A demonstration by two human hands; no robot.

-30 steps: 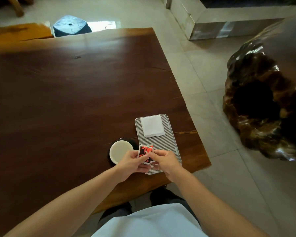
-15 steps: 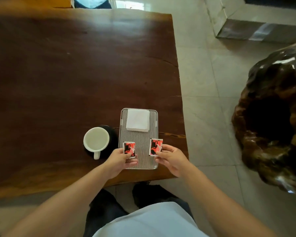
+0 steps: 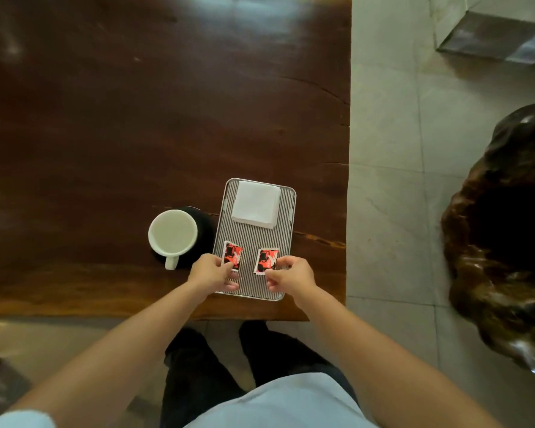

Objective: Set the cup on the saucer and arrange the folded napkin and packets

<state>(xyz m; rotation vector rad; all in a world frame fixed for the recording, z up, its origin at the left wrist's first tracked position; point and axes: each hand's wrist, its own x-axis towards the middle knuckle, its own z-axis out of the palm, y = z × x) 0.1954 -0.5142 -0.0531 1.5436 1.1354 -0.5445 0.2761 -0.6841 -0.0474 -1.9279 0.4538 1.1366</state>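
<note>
A white cup point(image 3: 172, 232) stands on a black saucer point(image 3: 204, 230) on the wooden table, handle toward me. Right of it lies a ribbed metal tray point(image 3: 286, 242). A folded white napkin point(image 3: 255, 203) rests at the tray's far end. Two red-and-black packets lie side by side on the near half. My left hand point(image 3: 213, 273) pinches the left packet point(image 3: 232, 254) at its near edge. My right hand point(image 3: 291, 274) pinches the right packet point(image 3: 267, 259) at its near right corner.
The dark wooden table point(image 3: 136, 118) ends just right of the tray, with tiled floor point(image 3: 389, 180) beyond. A large glossy carved wood piece point(image 3: 507, 242) stands at the right. My legs are under the table's near edge.
One second ago both hands held the packets together near the cup. They have since drawn apart, and each packet now lies flat on the tray. The camera has tilted further down.
</note>
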